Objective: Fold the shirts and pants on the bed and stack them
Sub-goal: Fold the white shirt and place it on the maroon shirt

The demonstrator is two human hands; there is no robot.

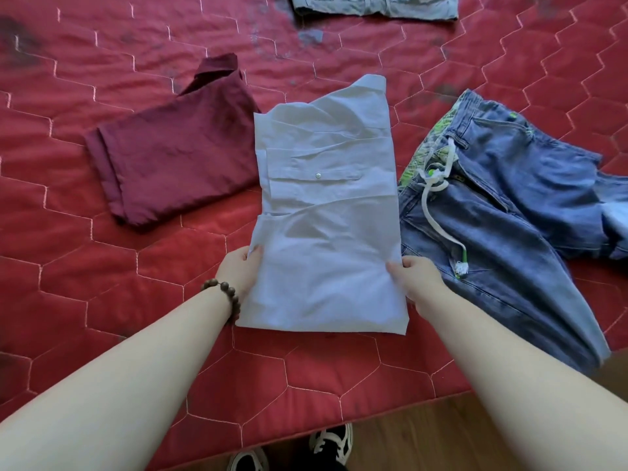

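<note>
Your left hand point(239, 268) pinches the left edge of the folded white shirt point(326, 212), your right hand point(416, 277) pinches its right edge. The shirt lies mid-bed point(102, 273), toward the near edge. Folded maroon shirt point(173, 154) just left of it; unfolded blue jeans point(503, 212) touching its right side. Grey garment point(373, 5) at the far edge.

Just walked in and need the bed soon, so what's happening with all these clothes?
A person is folding laundry on the red quilted bed. The left hand and right hand each grip a side edge of a white shirt, already folded into a narrow strip. A maroon shirt lies folded beside it. The blue jeans lie unfolded on the other side, and a grey garment sits at the far edge. Nothing is stacked yet.
</note>
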